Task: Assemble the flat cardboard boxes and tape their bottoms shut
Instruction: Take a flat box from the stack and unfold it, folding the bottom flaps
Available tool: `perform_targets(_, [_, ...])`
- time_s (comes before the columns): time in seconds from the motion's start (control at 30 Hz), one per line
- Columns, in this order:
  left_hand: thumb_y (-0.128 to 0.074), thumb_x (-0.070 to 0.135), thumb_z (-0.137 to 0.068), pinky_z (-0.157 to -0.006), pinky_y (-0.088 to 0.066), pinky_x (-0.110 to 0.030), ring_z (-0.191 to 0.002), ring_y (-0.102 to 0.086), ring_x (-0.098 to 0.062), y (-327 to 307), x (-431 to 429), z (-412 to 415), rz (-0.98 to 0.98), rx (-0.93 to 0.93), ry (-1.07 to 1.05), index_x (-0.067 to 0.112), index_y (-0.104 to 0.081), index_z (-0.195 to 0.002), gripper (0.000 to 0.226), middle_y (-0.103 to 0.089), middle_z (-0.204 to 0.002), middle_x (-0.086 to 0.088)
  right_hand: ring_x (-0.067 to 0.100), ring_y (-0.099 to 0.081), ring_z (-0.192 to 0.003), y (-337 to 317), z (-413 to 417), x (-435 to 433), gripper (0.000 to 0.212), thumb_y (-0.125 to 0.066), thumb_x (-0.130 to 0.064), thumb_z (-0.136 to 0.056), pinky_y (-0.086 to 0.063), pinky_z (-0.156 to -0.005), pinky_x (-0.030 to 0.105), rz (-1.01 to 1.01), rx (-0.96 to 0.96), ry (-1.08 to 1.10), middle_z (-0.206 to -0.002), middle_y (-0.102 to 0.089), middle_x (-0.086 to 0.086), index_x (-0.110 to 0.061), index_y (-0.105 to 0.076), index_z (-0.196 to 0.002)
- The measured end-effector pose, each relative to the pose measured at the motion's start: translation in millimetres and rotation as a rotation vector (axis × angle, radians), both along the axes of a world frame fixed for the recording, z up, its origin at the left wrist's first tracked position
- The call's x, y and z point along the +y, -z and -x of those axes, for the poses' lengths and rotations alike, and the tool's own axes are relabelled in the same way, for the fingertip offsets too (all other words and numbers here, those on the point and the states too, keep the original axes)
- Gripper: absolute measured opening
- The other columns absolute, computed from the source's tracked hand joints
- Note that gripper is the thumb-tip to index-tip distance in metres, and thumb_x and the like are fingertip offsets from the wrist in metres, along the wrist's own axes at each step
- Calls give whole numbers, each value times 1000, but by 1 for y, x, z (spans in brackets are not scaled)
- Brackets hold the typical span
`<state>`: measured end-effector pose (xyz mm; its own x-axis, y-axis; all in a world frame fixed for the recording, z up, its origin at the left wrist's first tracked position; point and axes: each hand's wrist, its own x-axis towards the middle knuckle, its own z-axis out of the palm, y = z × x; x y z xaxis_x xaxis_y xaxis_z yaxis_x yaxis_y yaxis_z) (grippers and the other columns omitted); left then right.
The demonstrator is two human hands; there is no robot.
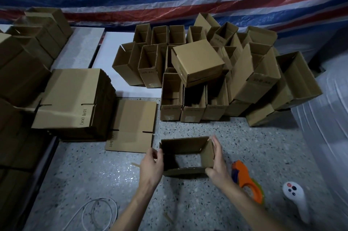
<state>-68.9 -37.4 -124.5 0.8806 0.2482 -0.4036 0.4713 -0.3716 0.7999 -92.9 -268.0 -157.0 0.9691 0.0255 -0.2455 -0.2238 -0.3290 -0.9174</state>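
Note:
A small cardboard box [185, 148], squared up and open toward me, stands on the speckled floor between my hands. My left hand [151, 163] grips its left wall, fingers curled over the edge. My right hand [216, 161] lies flat along the right wall with the thumb at the near corner. An orange tape dispenser [244, 179] lies on the floor just right of my right wrist. A flat box blank [133, 125] lies beyond my left hand, beside a tall stack of flat blanks [75, 98].
Several assembled open boxes [207, 80] crowd the floor ahead, one closed box on top. More stacked cardboard [22, 64] fills the left side. A white controller [296, 198] lies at the right, a white cable loop [98, 212] near left, foam roll [327, 117] far right.

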Motion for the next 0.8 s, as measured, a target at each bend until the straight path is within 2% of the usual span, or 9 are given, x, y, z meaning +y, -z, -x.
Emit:
perform_targets(0.1, [-54,35,-101,-70,-61,-51,-83,-69,-28,2,8,0,114,61,1,17,-61,-90,22,-67,-93,-4,-3,-36,-141,1,7,8,91,-56,-2,-65,-33,-112,17,-256,14,180,-151,-39,-25,-36,-34,-146])
perform_targets(0.2, [-55,35,-102,-60,-62,-37,-77,-73,-28,-1,14,-1,295,136,-44,14,-64,-90,25,-70,-94,-6,16,-58,-125,-4,-1,9,43,-57,-21,-88,-47,-98,35,-554,91,456,-137,-61,2,-22,-55,-131])
perform_targets(0.27, [-54,34,-103,-64,-62,-39,-75,-74,-28,-4,17,-1,380,176,-50,11,-66,-95,27,-73,-93,-2,20,-64,-116,-4,-6,6,29,-44,-22,-102,-50,-87,35,-600,174,527,-130,-66,7,-19,-61,-125])
perform_targets(0.4, [-59,25,-100,-80,-60,-45,-90,-73,-36,-1,28,0,486,234,-31,6,-67,-105,21,-73,-103,-11,28,-63,-106,-2,-10,-2,14,-55,-13,-98,-49,-86,42,-548,241,488,-126,-65,17,-20,-67,-101])
perform_targets(0.5, [-62,17,-98,-83,-61,-44,-100,-70,-41,3,37,3,575,255,-27,6,-67,-110,17,-72,-110,-17,20,-68,-106,-4,-14,-8,17,-61,-11,-94,-52,-92,44,-437,231,425,-127,-66,4,-25,-68,-86])
perform_targets(0.57, [-62,15,-98,-83,-61,-42,-100,-70,-40,7,40,4,602,251,-6,7,-69,-109,15,-72,-110,-16,22,-68,-100,-8,-16,-8,18,-66,-13,-93,-56,-86,44,-281,244,319,-120,-66,-1,-29,-68,-85])
perform_targets(0.63, [-63,17,-98,-80,-61,-38,-97,-71,-37,10,40,5,595,247,32,10,-70,-107,14,-72,-109,-16,21,-65,-94,-9,-20,-5,21,-72,-14,-89,-57,-73,33,-52,296,220,-109,-64,-7,-34,-67,-86])
perform_targets(0.7, [-65,18,-97,-80,-61,-37,-100,-70,-38,14,38,4,589,233,39,10,-70,-107,14,-72,-110,-16,15,-61,-90,-8,-27,-3,24,-75,-9,-85,-48,-62,22,69,354,210,-105,-62,-10,-32,-68,-87])
perform_targets(0.8, [-67,20,-95,-95,-57,-45,-104,-69,-32,22,38,4,576,209,26,11,-71,-108,16,-70,-112,-16,15,-59,-97,-10,-39,-4,24,-79,-3,-79,-45,-72,25,99,377,181,-110,-65,-3,-25,-72,-86])
